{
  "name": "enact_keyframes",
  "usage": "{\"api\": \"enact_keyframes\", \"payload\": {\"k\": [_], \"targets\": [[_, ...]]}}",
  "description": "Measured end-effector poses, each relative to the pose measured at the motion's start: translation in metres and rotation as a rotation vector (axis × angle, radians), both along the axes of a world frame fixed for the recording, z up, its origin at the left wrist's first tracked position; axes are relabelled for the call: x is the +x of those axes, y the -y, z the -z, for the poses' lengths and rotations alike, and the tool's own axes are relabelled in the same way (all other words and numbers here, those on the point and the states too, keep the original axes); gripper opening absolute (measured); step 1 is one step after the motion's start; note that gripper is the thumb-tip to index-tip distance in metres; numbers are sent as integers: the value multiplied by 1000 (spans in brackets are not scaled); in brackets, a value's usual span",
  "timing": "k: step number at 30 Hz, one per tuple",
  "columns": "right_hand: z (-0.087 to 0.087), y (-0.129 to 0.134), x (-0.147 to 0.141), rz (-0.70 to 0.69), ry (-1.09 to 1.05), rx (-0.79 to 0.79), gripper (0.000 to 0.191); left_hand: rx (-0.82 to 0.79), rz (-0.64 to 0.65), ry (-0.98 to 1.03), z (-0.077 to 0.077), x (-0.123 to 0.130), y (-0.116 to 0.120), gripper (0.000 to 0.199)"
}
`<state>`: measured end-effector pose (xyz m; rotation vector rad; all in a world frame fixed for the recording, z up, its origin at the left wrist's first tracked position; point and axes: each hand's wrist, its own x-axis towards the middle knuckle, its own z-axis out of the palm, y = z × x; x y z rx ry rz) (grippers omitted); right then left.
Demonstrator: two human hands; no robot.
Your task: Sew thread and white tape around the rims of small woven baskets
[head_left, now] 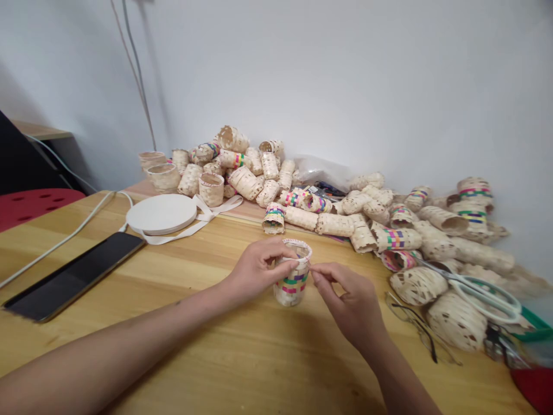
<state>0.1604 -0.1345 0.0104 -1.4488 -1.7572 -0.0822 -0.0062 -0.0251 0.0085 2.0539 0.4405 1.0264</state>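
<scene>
In the middle of the wooden counter [194, 265], seen from the head camera, a small woven cup [290, 288] stands roughly upright, its mouth facing up. Pale, flat strips cross to form its wall, with checks of green, purple and pink running round the middle and plain weave near the base. A whitish band edges the mouth, flecked with pinkish-red stitching. The left hand [258, 266] holds the cup by this edge, thumb outside and fingers over the top. The right hand [352, 300] brings thumb and forefinger nearly together just beside the rim; whether they pinch anything, I cannot tell.
</scene>
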Motion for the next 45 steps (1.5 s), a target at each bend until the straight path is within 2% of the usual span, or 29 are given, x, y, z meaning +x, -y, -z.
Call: {"api": "enact_keyframes", "payload": {"k": [5,8,11,15,18,21,27,31,34,40,45], "targets": [[-1,0,-1,2,7,-12,15,34,2,-4,0,0,0,13],[-3,1,-2,3,32,-11,16,107,-3,6,1,0,0,13],[-4,3,-3,10,57,1,16,283,-31,27,3,0,1,14],[-4,4,-4,13,66,-7,15,628,-148,18,4,-1,3,15],[-2,3,-6,19,60,-25,14,776,-212,-28,6,-2,6,16],[0,3,-8,27,32,-64,14,787,-223,-43,7,-2,8,17],[3,2,-10,34,-62,-136,15,688,-196,-1,11,0,9,19],[4,0,-11,7,-126,-148,15,699,-167,6,13,2,12,21],[5,-2,-12,22,-188,-156,16,756,-177,-21,14,2,10,21],[8,-6,-9,-6,-354,-231,14,979,-263,-67,12,-2,0,13],[10,-4,-10,22,-323,-162,12,976,-262,-53,13,-2,1,10]]}}
